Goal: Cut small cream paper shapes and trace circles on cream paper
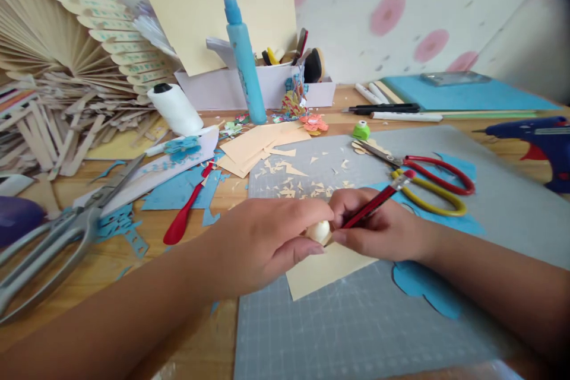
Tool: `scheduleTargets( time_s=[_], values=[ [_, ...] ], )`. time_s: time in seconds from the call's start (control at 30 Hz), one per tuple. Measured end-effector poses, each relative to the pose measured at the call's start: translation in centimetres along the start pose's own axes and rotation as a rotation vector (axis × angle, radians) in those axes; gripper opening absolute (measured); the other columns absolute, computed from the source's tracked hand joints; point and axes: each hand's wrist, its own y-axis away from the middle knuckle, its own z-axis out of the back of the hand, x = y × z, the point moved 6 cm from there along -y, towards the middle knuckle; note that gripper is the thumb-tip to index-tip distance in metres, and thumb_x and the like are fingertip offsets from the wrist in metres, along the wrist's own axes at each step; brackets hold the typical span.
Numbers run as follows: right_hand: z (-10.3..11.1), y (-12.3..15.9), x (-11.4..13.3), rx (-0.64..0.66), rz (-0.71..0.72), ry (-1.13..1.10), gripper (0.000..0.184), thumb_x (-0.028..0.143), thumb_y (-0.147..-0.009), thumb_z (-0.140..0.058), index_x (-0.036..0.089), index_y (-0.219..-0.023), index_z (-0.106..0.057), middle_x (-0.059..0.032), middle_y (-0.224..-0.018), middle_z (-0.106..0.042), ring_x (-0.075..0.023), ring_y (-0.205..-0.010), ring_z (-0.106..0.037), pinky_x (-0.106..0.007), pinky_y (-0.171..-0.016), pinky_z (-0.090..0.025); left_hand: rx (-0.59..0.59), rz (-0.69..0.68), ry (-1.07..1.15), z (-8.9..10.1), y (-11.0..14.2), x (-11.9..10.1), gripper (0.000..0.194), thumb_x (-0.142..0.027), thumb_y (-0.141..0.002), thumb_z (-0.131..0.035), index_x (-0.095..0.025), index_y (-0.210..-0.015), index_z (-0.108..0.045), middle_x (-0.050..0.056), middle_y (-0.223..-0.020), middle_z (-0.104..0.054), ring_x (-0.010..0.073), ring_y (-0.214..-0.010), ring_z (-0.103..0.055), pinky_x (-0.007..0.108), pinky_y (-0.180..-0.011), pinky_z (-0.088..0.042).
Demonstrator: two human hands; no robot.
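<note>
My left hand (267, 240) closes thumb and fingers around a small round cream-white object (319, 231), whose exact kind I cannot make out. It sits on or just over a cream paper piece (320, 273) on the grey cutting mat (285, 338). Close beside it, my right hand (387, 228) grips a red-and-black pencil (376, 202), pink eraser end up. The pencil's tip points at the base of the round object, partly hidden by fingers. Blue scalloped paper (425, 288) lies under my right forearm.
Scissors with red and yellow handles (439, 184) lie right of the pencil, a glue gun (538, 133) farther right. Cream scraps (294, 181) litter the mat. Large grey scissors (66, 225), a red tool (184, 217) and a thread spool (176, 108) are left; a blue spray bottle (246, 65) stands behind.
</note>
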Motion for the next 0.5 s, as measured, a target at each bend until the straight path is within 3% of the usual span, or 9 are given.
scheduleTargets(
  time_s=[0.3, 0.5],
  values=[
    [-0.33, 0.19, 0.85, 0.026, 0.201, 0.291, 0.009, 0.013, -0.079, -0.056, 0.02, -0.074, -0.052, 0.0032, -0.063, -0.055, -0.0095, -0.054, -0.051, -0.019, -0.048, -0.041, -0.035, -0.049, -0.083, -0.03, 0.46, -0.12, 0.015, -0.021, -0.093, -0.051, -0.022, -0.106, -0.045, -0.002, -0.088, -0.065, 0.0104, -0.079, -0.062, 0.019, -0.069, -0.044],
    [-0.37, -0.06, 0.86, 0.056, 0.144, 0.279, 0.011, 0.015, -0.08, -0.058, 0.021, -0.072, -0.054, 0.0029, -0.066, -0.057, -0.0098, -0.057, -0.053, -0.02, -0.05, -0.042, 0.009, -0.062, -0.036, 0.1, 0.22, 0.02, 0.017, -0.02, -0.092, -0.049, -0.023, -0.108, -0.044, 0.001, -0.093, -0.066, 0.0146, -0.083, -0.064, 0.023, -0.07, -0.046]
  ],
)
